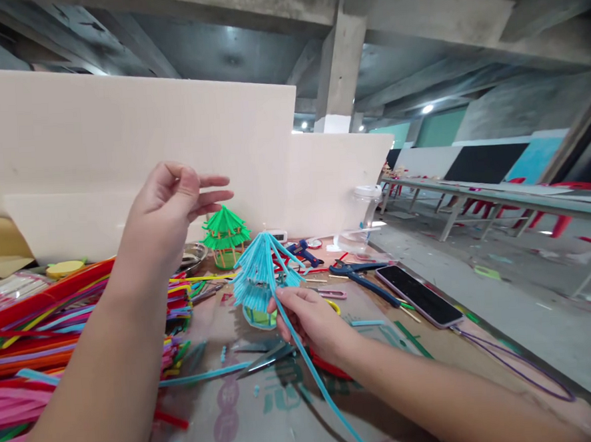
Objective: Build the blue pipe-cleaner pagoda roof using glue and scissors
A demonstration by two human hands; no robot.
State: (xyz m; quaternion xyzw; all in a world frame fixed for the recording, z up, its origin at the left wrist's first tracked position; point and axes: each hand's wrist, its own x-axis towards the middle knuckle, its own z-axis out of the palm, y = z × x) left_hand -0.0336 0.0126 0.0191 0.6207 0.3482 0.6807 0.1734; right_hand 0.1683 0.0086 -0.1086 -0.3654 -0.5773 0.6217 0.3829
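My right hand [309, 317] pinches a long light-blue pipe cleaner [315, 373]. Its upper part lies against the roof of a small blue pipe-cleaner pavilion [252, 287], and its tail hangs toward me. My left hand [171, 195] is raised above the table, to the left of the pavilion. Its thumb and index finger are pressed together while the other fingers stretch out; whatever may be in the pinch is hidden. Scissors [267, 361] lie below the pavilion, close to my right hand. Behind stands a finished-looking green pavilion [226, 228].
Bundles of coloured pipe cleaners [38, 357] cover the left side. Pliers [367, 282], a phone [420, 295] with a cord, and a blue glue gun [303, 252] lie to the right. A plastic cup [367, 210] stands before the pale board [210, 129].
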